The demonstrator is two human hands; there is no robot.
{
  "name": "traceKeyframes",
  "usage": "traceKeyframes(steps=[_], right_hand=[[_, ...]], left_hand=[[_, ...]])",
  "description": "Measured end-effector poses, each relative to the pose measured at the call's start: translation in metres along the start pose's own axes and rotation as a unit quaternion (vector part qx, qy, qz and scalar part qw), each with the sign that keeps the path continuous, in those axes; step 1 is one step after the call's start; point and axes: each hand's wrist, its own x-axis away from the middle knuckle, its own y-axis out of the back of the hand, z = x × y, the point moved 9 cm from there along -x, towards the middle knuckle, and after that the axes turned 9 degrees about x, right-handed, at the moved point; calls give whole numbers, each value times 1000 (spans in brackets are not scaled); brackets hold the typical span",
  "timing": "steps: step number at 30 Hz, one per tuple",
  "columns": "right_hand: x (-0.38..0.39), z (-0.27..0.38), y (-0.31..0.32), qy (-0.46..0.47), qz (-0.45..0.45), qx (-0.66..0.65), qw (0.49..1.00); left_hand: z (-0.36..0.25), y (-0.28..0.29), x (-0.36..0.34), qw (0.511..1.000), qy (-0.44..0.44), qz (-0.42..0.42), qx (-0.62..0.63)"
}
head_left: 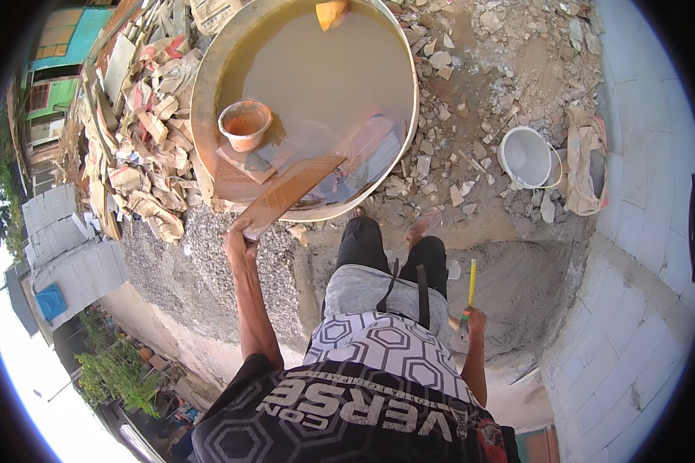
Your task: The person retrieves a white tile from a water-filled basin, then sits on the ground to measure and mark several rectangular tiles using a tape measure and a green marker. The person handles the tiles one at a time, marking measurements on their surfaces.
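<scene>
My left hand (241,241) is closed round the near end of a long, flat, glossy brown tile (297,189), which slants up to the right over the near rim of a large round tub (414,116). Murky water (316,69) fills the tub. At my right side, my right hand (476,322) grips a tape measure (472,285), its yellow blade sticking out away from me. Inside the tub, an orange-brown plastic pail (245,126) sits by a flat brown piece (245,163) with a grey lump on it. More flat pieces (374,150) lie partly under water.
Torn sacks and rubble (158,123) pile up left of the tub. Gravel (201,270) lies left of my legs. On the right stand a white bucket (525,158) and a paper sack (587,162), near a grey block wall (641,147). Broken stones (440,62) cover the ground beyond.
</scene>
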Motion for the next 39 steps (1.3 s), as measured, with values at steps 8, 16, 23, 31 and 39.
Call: traceKeyframes(steps=[8, 16, 23, 31, 39], right_hand=[[-87, 31, 158, 22, -57, 146, 987], [-168, 97, 249, -23, -71, 130, 989], [-129, 208, 293, -212, -35, 19, 976], [-136, 198, 349, -321, 43, -17, 946], [-235, 388, 370, -249, 95, 29, 963]], left_hand=[[-1, -53, 46, 982, -147, 27, -120], [-36, -150, 51, 908, -207, 15, -364], [-57, -210, 41, 866, -208, -24, -455], [-131, -367, 71, 773, -269, 49, -573], [-168, -525, 88, 646, -331, 174, -665]])
